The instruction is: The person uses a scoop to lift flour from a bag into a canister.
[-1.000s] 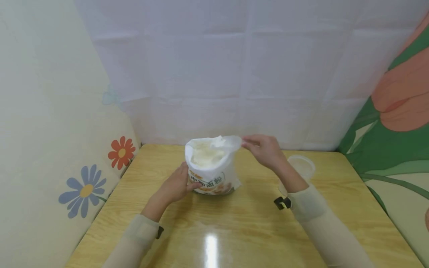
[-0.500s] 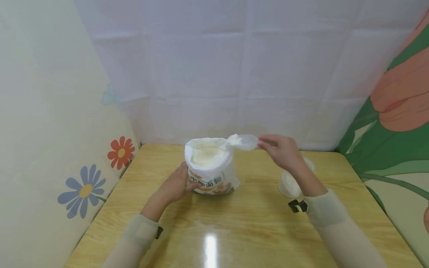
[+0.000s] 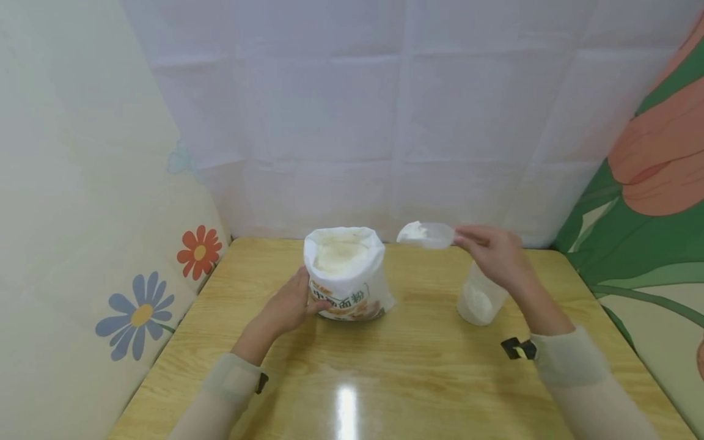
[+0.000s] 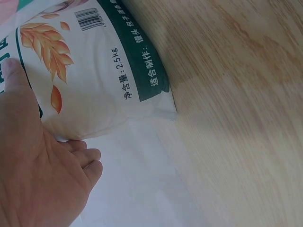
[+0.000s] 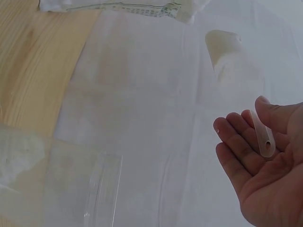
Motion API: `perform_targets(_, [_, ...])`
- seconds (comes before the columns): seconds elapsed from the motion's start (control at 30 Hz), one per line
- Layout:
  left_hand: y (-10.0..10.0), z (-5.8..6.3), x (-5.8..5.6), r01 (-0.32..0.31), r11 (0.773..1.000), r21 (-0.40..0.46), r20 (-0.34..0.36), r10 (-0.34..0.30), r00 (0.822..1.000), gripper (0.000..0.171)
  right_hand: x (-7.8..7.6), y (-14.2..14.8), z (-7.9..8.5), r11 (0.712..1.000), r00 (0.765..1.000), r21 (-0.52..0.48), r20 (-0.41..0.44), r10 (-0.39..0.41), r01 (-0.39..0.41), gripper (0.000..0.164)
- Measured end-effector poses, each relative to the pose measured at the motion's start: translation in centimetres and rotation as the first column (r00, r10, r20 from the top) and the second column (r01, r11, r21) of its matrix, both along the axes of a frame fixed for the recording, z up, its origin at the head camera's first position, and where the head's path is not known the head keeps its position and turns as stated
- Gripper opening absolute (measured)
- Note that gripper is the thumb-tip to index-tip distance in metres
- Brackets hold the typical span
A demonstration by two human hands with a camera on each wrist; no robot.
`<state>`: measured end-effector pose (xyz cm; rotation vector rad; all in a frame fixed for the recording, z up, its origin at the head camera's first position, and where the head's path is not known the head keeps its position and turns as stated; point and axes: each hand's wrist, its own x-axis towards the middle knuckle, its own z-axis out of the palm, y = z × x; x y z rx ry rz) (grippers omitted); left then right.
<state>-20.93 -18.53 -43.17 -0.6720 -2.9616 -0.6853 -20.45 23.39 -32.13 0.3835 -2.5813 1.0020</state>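
Backdrop cloth: pale, fold-creased, hung behind far edge of tabletop.
L wall: cream, w/ blue flower & red flower.
R wall: green leaves & lg. pink-orange bloom.
Tabletop: yellowish wood grain, bright light streak nr. the front.
Sleeves: R sleeve & L sleeve, both light-coloured, reached in from bottom of head view.
Flour bag: stood on tabletop approx. centre, mouth open, pale flour showing inside; Chinese lettering on front; barcode & wheat-ear print seen in L wrist view.
L grip: person's left hand, held flour bag at its L side, thumb on printed front, fingers curled at bag's edge.
R grip: person's right hand, pinched scoop's handle betw. thumb & fingers; partly hid tub in head view.
Tub: clear, on tabletop R of flour bag, well apart from it; some white contents low down.
Scoop: translucent, in R grip, raised off tabletop, bowl end pointing twd. flour bag, not touching it; handle had a small hole nr. its end (R wrist view).
Black clips: one at L cuff, one at R cuff.
White powder: heaped at scoop's front end.
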Motion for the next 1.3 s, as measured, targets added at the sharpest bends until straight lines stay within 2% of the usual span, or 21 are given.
perform_targets(0.27, [0.0,0.1,0.0,0.015,1.0,0.017,-0.014,-0.015,1.0,0.094,1.1,2.4,0.3,0.999,0.998,-0.004,0.038,-0.052,0.052,0.041])
perform_targets(0.5, [0.0,0.2,0.1,0.025,0.999,0.021,-0.026,-0.024,0.999,0.093,1.6,3.9,0.1,0.995,0.995,0.023,-0.021,-0.094,0.094,0.038])
perform_targets(0.77, [0.0,0.1,0.1,0.024,0.999,0.031,-0.015,-0.024,1.0,0.094,2.6,6.0,0.0,0.987,0.985,0.049,0.072,-0.157,0.154,0.05])
perform_targets(1.03, [-0.1,0.3,0.1,0.019,0.999,0.045,0.002,-0.019,1.0,0.097,3.2,7.9,-0.5,0.977,0.973,0.061,0.1,-0.208,0.203,0.052])
perform_targets(1.3, [0.0,0.1,0.1,0.021,0.998,0.051,0.007,-0.022,1.0,0.096,3.8,9.3,-0.9,0.972,0.965,0.095,0.131,-0.226,0.215,0.053])
